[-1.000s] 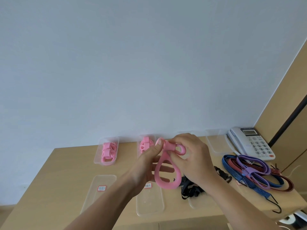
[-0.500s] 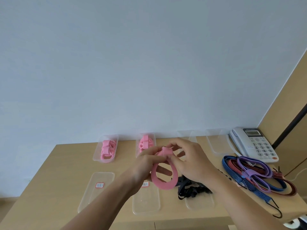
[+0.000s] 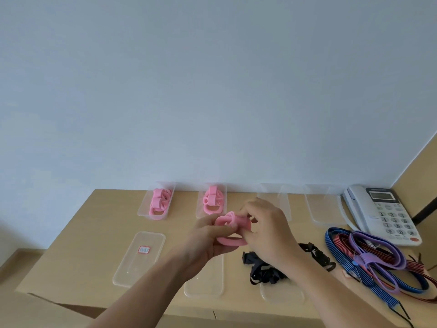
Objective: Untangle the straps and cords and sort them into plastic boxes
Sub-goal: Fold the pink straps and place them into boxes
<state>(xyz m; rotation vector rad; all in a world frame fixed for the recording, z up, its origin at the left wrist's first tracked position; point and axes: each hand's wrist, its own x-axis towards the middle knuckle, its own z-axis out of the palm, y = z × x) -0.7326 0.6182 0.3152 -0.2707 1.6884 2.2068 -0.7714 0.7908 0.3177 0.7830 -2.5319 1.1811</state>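
Observation:
A pink strap (image 3: pixel 233 242) is rolled into a loop above the middle of the table. My left hand (image 3: pixel 208 242) grips it from the left and below. My right hand (image 3: pixel 267 230) pinches its wrapped top from the right. Two clear boxes at the back hold pink straps: the far-left box (image 3: pixel 142 210) and the one beside it (image 3: pixel 199 209). A black strap bundle (image 3: pixel 262 271) lies under my right wrist. To the right lies a tangle of blue, red and purple cords (image 3: pixel 369 261).
Empty clear boxes stand at the back right (image 3: pixel 283 197) (image 3: pixel 324 209). A labelled box (image 3: pixel 139 259) sits front left, with two more front boxes partly under my arms. A white telephone (image 3: pixel 383 211) occupies the right rear corner. The table's front edge (image 3: pixel 142 311) is close.
The long hanging pink loop has been wound up into a small, flatter coil between my hands. Both hands have sunk a little toward the table.

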